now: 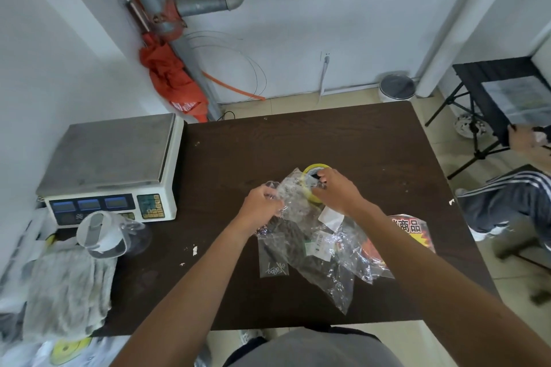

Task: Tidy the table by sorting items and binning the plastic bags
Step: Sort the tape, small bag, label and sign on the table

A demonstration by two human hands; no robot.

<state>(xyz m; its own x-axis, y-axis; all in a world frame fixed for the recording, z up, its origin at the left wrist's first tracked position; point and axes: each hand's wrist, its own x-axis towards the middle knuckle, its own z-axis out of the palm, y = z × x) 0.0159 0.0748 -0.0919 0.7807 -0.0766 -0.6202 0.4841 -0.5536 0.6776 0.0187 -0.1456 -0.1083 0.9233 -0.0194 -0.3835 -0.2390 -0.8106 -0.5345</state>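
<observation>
A dark brown surface (343,140) fills the middle of the frame in a white-walled room, with a weighing scale (110,164) at its left edge and a small round bin (396,87) on the floor beyond its far edge, upper right.

At centre, the left hand (261,202) has its grip pinched on a crumpled corner of a clear plastic bag (293,194). The right hand (338,188) is clenched over the bag's other side, on top of a yellow tape roll (313,171) that lies against or under the film; I cannot tell which.

Outward from there, more clear plastic bags (337,271) sprawl toward the lower right. A small one (272,259) holds tiny loose parts. A red printed packet (414,231) lies under the pile's right side.

The danger, I'd say, is lifting too fast. The film could drag the tape roll along or tip small parts out, and slick overlapping bags may come up together, taking wanted items toward the bin.

The held bag looks thin, wrinkled, glossy and see-through.
</observation>
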